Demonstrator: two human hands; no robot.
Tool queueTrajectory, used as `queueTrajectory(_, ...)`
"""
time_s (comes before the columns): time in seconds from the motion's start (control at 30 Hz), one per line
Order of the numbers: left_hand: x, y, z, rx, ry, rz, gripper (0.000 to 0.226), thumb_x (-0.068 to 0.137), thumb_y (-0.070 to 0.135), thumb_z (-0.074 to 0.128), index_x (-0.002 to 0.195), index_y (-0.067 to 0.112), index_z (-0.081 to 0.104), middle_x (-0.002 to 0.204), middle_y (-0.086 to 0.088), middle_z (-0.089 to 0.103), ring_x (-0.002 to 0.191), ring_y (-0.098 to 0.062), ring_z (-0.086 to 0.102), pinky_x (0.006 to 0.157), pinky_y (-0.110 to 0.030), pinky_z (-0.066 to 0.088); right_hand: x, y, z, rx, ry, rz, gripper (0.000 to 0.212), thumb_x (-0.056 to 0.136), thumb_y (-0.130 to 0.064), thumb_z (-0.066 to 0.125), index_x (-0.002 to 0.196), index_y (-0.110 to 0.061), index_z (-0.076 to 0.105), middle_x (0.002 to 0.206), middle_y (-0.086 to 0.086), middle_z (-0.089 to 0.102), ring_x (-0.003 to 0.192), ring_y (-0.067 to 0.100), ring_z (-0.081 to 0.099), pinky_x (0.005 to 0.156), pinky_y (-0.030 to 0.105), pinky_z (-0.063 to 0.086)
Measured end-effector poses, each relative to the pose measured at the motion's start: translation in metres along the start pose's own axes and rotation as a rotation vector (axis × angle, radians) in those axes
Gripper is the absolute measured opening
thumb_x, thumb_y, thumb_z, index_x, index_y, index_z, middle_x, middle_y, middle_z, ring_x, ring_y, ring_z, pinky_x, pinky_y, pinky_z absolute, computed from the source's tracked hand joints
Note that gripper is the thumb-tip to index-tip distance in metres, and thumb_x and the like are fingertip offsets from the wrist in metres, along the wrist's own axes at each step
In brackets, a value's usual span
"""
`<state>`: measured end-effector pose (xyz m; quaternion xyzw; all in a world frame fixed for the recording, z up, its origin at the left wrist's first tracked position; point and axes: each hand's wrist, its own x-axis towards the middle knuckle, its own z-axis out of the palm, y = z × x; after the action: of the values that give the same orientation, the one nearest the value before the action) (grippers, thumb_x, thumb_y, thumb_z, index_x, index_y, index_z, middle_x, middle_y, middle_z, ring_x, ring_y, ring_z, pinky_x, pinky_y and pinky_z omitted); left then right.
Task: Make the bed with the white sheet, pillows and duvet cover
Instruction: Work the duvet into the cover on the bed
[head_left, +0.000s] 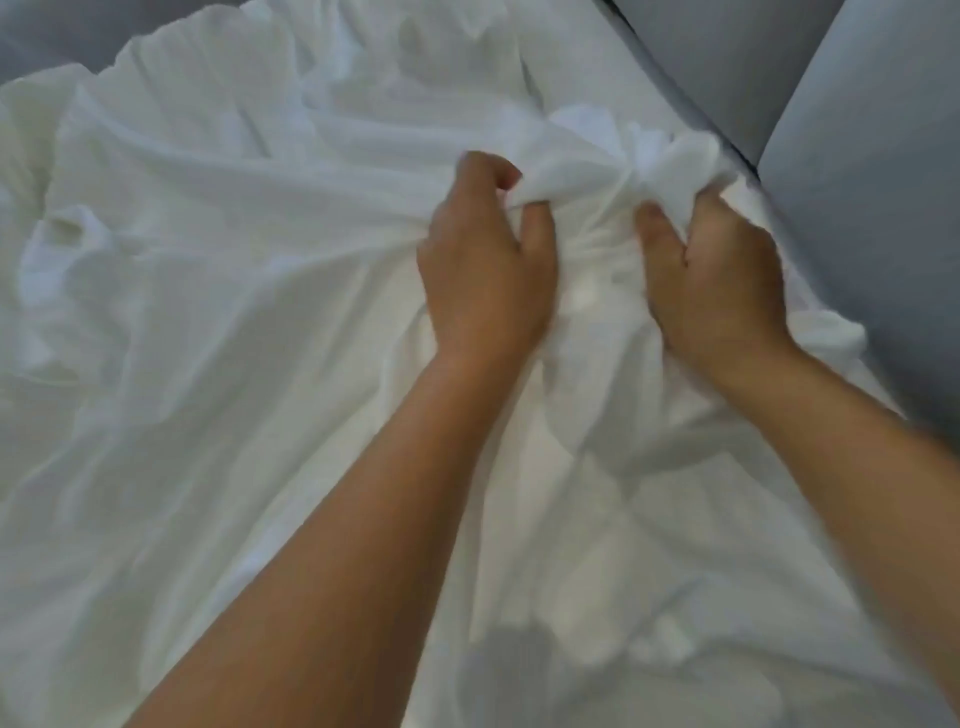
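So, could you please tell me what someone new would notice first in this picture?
Two bare hands meet just right of centre: the left hand and right hand both grip a bunched fold of the white sheet. That crumpled sheet fills nearly the whole view, with a grey padded surface at the upper right.

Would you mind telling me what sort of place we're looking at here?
Most likely a bedroom, at a bed being made. Crumpled white bedding fills the view, the left hand and right hand both grip a bunch of it, and grey padded panels, probably a headboard, stand beside it.
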<state>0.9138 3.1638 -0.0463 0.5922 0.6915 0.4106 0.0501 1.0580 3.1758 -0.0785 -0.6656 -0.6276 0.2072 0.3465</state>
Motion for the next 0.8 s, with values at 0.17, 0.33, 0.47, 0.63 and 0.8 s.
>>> queueTrajectory(0.17,-0.095,-0.043,0.055,0.608,-0.645,-0.148,0.054,0.1,0.038,0.028,0.149,0.016,0.021,0.144,-0.01,0.036,0.135,-0.025,0.027,0.113,-0.036,0.002,-0.042,0.044,0.065,-0.255,-0.224,0.149,0.035,0.098,-0.033,0.046,0.103,0.001,0.056,0.103,0.021,0.063,0.1,0.037,0.057,0.075,0.038,0.038)
queueTrajectory(0.33,-0.076,-0.054,0.062,0.521,-0.717,-0.218,0.056,0.1,0.038,0.025,0.149,0.012,0.018,0.148,-0.016,0.03,0.137,-0.03,0.023,0.114,-0.042,0.007,-0.025,0.057,0.077,-0.248,-0.209,0.137,0.036,0.094,-0.036,0.05,0.109,-0.003,0.053,0.107,0.017,0.062,0.102,0.036,0.057,0.075,0.035,0.037)
queueTrajectory(0.47,-0.082,-0.031,0.037,0.337,-0.708,-0.22,0.054,0.101,0.035,0.03,0.149,0.013,0.021,0.149,-0.013,0.032,0.136,-0.028,0.029,0.113,-0.037,0.017,-0.039,0.039,0.052,-0.22,-0.146,0.127,0.058,0.091,-0.037,0.053,0.136,-0.005,0.037,0.134,0.016,0.043,0.122,0.032,0.041,0.099,0.038,0.03)
queueTrajectory(0.63,-0.108,-0.052,-0.057,0.378,-0.307,-0.104,0.058,0.093,0.035,0.05,0.145,0.015,0.034,0.13,-0.014,0.054,0.115,-0.033,0.052,0.094,-0.04,0.04,-0.152,0.012,-0.002,0.113,-0.276,-0.023,0.073,0.086,-0.046,0.043,0.141,0.001,0.036,0.141,0.025,0.037,0.128,0.03,0.031,0.108,0.042,0.024)
queueTrajectory(0.8,-0.125,-0.084,-0.09,0.558,-0.514,-0.737,0.067,0.084,0.06,0.053,0.128,0.011,0.039,0.118,-0.012,0.057,0.109,-0.033,0.053,0.088,-0.042,0.04,-0.193,-0.017,-0.006,-0.009,-0.445,-0.098,0.069,0.085,-0.049,0.038,0.138,-0.004,0.044,0.139,0.018,0.044,0.129,0.032,0.039,0.106,0.045,0.03)
